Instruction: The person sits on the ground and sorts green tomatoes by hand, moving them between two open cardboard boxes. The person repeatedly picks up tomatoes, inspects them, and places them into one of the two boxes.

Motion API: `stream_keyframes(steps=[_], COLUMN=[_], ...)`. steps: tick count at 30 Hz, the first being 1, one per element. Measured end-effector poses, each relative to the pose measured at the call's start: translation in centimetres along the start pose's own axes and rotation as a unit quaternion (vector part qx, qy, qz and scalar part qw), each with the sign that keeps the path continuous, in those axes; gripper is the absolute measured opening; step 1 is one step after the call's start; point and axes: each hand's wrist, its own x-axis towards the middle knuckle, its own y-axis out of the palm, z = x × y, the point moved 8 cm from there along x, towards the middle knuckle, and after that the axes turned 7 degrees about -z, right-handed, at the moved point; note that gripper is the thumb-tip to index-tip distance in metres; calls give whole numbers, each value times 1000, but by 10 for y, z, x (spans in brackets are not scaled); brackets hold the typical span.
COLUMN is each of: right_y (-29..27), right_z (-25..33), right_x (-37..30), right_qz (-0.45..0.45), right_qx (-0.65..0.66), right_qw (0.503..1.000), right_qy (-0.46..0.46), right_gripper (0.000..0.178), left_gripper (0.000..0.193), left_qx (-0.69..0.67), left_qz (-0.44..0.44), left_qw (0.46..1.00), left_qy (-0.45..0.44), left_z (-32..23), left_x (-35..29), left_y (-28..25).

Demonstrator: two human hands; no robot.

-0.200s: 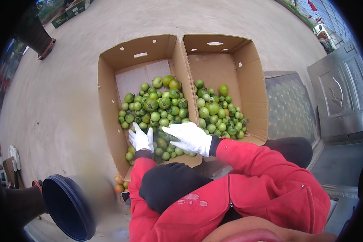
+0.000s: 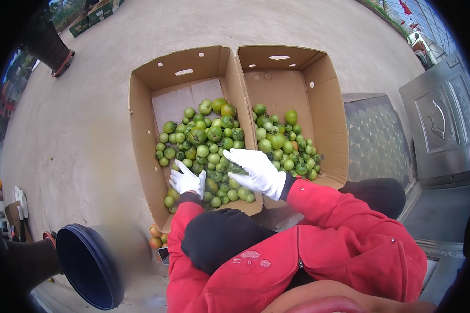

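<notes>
Two cardboard boxes stand side by side, a left box [image 2: 141,122] and a right box [image 2: 327,115]. Green tomatoes [image 2: 197,135] are heaped in the left one, a few turning yellowish. My left hand [image 2: 188,180], in a white glove, is over the near left of that heap with fingers apart, nothing seen in it. Also white-gloved, my right hand [image 2: 260,172] reaches over the near part of the wall between the boxes, fingers stretched left above the tomatoes, palm side hidden. Smaller green tomatoes [image 2: 278,141] lie in the right box.
A dark blue bucket [image 2: 86,266] is at the lower left, near some reddish tomatoes [image 2: 155,242] beside the left box. Right of the boxes lie a patterned mat [image 2: 376,135] and a grey metal door [image 2: 438,115]. A large plant pot [image 2: 49,49] stands at the far left.
My right hand has shifted to the right and its fingers and thumb have spread wider. My left hand has moved slightly nearer and right, its fingers still apart.
</notes>
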Motion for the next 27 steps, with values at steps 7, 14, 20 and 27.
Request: stream_keyframes(steps=[7,14,20,27], right_y=[-69,-56,-49,-42], right_z=[-62,-68,-38,-30], right_x=[-8,-20,-7,-7], right_qz=[-175,-131,-127,-116], right_qx=[-74,-176,-145,-121], right_qw=[976,969,979,985], right_qy=[107,113,61,38], right_gripper=[61,55,49,50], left_gripper=[116,114,108,87], left_qx=[39,28,-12,-176], left_qz=[61,29,36,-159], left_qw=[997,999,999,970], left_qy=[-5,-2,16,55], left_z=[-10,-8,-10,0], left_x=[-11,-8,-9,0], left_y=[-4,-8,-21,-36])
